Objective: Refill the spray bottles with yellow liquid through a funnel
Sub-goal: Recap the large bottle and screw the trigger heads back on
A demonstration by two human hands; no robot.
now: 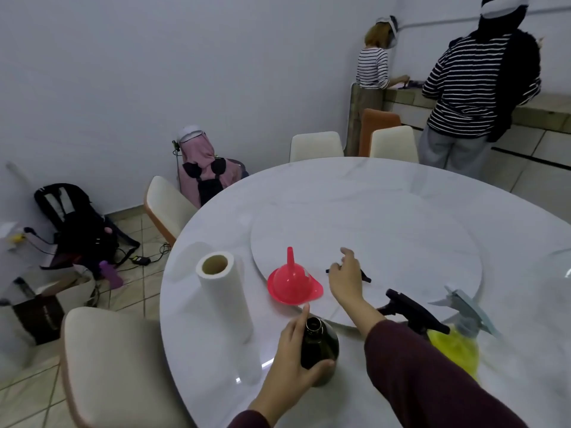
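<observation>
Upside-down, the red funnel (294, 281) points its spout straight up.

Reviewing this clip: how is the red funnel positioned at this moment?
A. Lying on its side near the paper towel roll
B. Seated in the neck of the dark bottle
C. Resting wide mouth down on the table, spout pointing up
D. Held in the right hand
C. The red funnel sits mouth down on the table with its spout up, while the left hand grips the open dark bottle and the right hand sets down a black sprayer head.
</observation>
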